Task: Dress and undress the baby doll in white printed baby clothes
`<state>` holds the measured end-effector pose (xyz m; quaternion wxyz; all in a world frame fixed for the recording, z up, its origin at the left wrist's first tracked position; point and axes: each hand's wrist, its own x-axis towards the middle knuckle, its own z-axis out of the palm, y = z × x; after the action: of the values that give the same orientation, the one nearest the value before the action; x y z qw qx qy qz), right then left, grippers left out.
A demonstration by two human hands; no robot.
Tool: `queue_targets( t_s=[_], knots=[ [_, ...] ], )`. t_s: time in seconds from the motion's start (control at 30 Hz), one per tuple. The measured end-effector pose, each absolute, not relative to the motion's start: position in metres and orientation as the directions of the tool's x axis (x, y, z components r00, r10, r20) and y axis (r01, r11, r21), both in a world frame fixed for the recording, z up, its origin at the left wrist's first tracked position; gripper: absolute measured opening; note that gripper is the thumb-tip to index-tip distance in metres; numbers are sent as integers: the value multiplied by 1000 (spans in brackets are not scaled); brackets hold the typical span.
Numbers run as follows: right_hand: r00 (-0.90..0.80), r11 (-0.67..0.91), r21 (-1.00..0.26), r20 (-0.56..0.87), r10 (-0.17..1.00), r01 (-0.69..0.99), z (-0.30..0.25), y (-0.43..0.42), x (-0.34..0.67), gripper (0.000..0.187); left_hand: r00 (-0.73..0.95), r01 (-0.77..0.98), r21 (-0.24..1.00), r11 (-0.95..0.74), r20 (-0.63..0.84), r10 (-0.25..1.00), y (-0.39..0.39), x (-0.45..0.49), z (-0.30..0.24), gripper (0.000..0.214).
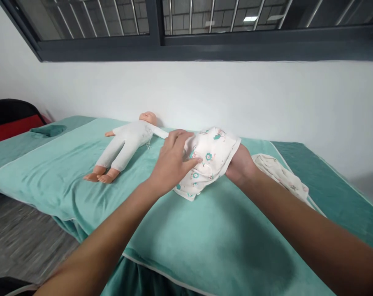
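Okay, grips unclear: left hand (173,160) touching printed garment (215,154) mid-frame, right hand (241,162) half-hidden. Doll (129,139) slants left-of-centre, left hand nearer.

Doll (132,137) on bed (186,246), garment (212,158) right, window (157,24) behind

White cloth (211,158), teal print — hand-held, creased

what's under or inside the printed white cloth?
Part of the right hand shows at the right edge of the printed white cloth; its fingers are covered. Inside or just beneath, can't tell. Anything else there is hidden.
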<state>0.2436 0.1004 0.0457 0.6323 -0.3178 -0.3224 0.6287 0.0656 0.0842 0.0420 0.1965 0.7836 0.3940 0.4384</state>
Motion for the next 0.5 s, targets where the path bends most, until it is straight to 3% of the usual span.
queue_targets(
  t_s=[0.07, 0.1, 0.2, 0.3, 0.4, 0.5],
  knots=[
    [-58, -32, -803, 3, 998, -596, 51, 93, 239, 18, 321, 360, 767, -531, 432, 843, 93, 65, 30, 76],
    [-81, -42, -812, 7, 997, -582, 52, 91, 238, 19, 365, 301, 828, -474, 359, 859, 96, 65, 25, 78],
    [-76, -8, -861, 36, 996, -509, 50, 90, 239, 18, 383, 187, 931, -313, 224, 896, 98, 65, 15, 59],
    [10, 86, -913, 90, 996, -400, 40, 99, 246, 18, 182, 39, 974, -225, 214, 960, 98, 64, 10, 44],
    [7, 90, -964, 91, 996, -249, 22, 105, 250, 18, 25, -194, 967, -165, 173, 985, 102, 63, 8, 42],
    [-127, 33, -995, 45, 991, -95, 0, 100, 244, 25, -26, -327, 938, -117, 114, 993, 106, 62, 5, 45]
  ],
)
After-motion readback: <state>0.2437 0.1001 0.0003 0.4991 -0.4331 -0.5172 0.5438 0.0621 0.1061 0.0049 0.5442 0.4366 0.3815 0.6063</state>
